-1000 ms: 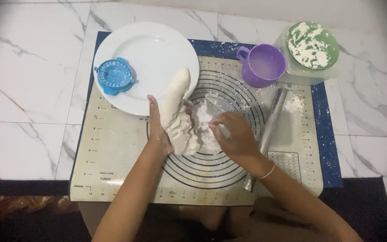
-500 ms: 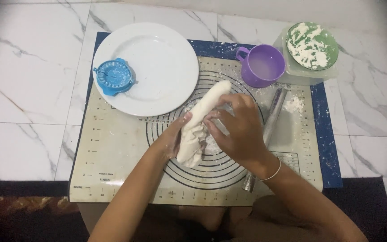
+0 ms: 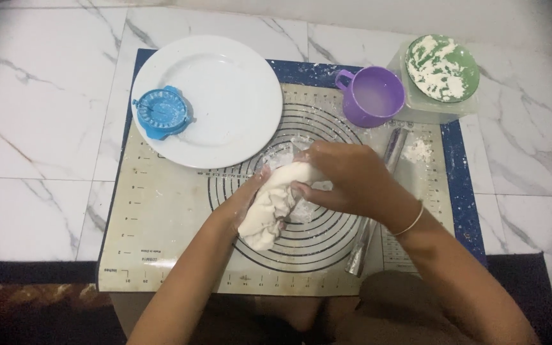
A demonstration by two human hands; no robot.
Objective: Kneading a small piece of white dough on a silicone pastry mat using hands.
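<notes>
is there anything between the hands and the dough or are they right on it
Nothing visible stands between them. The left hand cups the near side of the dough, and the right hand presses on it from above and the far side, both bare and in direct contact. The rolling pin lies off to the right, clear of both.

Long white dough lump (image 3: pixel 275 203): folded shorter, shifted from plate edge toward frame centre. Right hand (image 3: pixel 343 180): moved onto upper end. Left hand (image 3: pixel 241 206): pressed along left side.
</notes>
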